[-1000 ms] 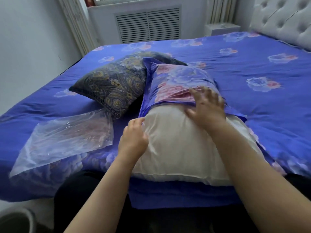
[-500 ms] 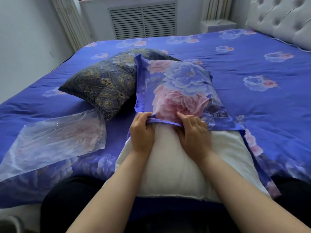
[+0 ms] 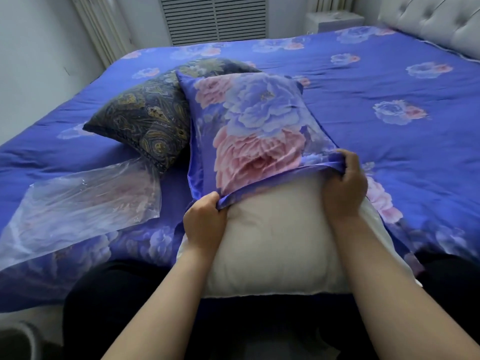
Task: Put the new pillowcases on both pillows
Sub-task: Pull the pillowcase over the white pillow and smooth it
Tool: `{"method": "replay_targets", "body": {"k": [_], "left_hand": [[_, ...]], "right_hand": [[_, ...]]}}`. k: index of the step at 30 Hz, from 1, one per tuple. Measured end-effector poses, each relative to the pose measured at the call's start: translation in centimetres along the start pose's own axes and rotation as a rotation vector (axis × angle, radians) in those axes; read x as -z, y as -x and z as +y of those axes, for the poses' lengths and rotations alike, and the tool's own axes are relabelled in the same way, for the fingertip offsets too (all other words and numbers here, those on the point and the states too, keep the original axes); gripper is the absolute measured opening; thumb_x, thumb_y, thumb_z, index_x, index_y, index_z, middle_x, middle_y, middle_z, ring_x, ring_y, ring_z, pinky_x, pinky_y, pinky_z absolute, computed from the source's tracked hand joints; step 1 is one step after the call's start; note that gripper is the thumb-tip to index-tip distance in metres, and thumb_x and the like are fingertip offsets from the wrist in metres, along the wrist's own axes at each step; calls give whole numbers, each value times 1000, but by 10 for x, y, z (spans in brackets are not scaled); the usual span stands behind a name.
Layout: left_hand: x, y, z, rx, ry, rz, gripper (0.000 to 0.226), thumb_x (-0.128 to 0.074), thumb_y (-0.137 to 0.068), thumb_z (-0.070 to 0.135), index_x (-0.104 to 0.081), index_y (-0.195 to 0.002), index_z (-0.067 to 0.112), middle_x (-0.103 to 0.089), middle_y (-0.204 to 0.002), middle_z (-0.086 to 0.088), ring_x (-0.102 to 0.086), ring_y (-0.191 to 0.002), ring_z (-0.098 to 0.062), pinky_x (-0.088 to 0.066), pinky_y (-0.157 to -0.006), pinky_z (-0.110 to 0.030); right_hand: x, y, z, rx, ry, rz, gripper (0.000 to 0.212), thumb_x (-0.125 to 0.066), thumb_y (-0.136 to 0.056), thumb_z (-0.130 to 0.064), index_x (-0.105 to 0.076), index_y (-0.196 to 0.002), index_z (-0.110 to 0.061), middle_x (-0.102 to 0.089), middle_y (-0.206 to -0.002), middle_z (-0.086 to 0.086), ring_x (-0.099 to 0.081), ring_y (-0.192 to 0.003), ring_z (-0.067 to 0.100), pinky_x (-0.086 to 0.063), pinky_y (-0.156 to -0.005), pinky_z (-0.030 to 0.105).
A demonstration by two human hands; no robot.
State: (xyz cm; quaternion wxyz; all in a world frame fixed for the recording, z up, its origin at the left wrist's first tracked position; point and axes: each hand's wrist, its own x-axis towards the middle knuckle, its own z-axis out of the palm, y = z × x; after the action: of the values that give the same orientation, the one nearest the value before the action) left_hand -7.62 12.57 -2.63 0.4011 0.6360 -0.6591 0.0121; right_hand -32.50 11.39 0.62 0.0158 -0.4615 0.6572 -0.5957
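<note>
A white pillow [image 3: 275, 245] lies on the bed in front of me, its far half inside a blue pillowcase with pink and lilac flowers [image 3: 249, 126]. My left hand [image 3: 205, 222] grips the pillowcase's open hem at the pillow's left side. My right hand [image 3: 344, 183] grips the same hem at the right side. The hem runs slanted between them, across the pillow's middle. A second pillow in a dark paisley cover [image 3: 148, 118] leans behind and to the left, partly hidden by the flowered pillowcase.
A clear plastic bag [image 3: 78, 203] lies flat on the blue flowered bedspread [image 3: 389, 81] at the left. A padded headboard [image 3: 436, 24] stands at the far right, a vented panel [image 3: 215, 19] on the back wall. My dark-clothed legs press against the bed's near edge.
My hands have spread apart along the hem, from the middle to the pillow's two sides. The hem sits slightly nearer me, and the pillowcase is smoother over the pillow's far half.
</note>
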Motion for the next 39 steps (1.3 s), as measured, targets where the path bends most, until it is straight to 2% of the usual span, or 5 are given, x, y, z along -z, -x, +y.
{"method": "replay_targets", "body": {"k": [7, 18, 25, 29, 39], "left_hand": [[4, -14, 22, -161, 164, 157, 49, -49, -73, 0, -62, -116, 18, -55, -113, -8, -49, -103, -21, -41, -85, -27], [-6, 9, 50, -338, 264, 114, 29, -48, -82, 22, -37, -58, 11, -42, -54, -8, -41, -54, -26, -30, -51, -36], [-12, -9, 35, -214, 105, 29, 32, -56, -83, 39, -41, -69, 14, -51, -71, -8, -49, -71, -31, -32, -61, -38], [-12, -19, 46, -289, 159, 68, 42, -66, -65, 9, -27, -62, 25, -41, -55, -1, -44, -58, -23, -26, -53, -33], [-13, 1, 21, -16, 173, 72, 20, -62, -62, 0, -49, -62, 15, -55, -98, -1, -47, -90, -27, -43, -76, -40]], "right_hand": [[13, 44, -30, 185, 70, -214, 34, -38, -79, -35, -67, -93, -24, -69, -82, 7, -63, -80, 31, -40, -62, 33], [-1, 39, -12, 488, 138, -38, 32, -51, -85, -4, -60, -115, -11, -58, -123, 15, -52, -116, 32, -39, -97, 36], [12, 29, -49, 294, 93, -256, 39, -29, -80, -37, -53, -70, -8, -59, -63, 23, -56, -61, 40, -34, -54, 36], [19, 26, -26, 269, 411, -458, 37, -34, -79, -49, -37, -66, -15, -60, -68, 16, -56, -72, 38, -27, -57, 33], [26, -14, 10, -344, -64, -363, 77, -27, -63, -92, -61, -62, -23, -63, -71, -1, -53, -87, 11, -40, -88, 36]]}}
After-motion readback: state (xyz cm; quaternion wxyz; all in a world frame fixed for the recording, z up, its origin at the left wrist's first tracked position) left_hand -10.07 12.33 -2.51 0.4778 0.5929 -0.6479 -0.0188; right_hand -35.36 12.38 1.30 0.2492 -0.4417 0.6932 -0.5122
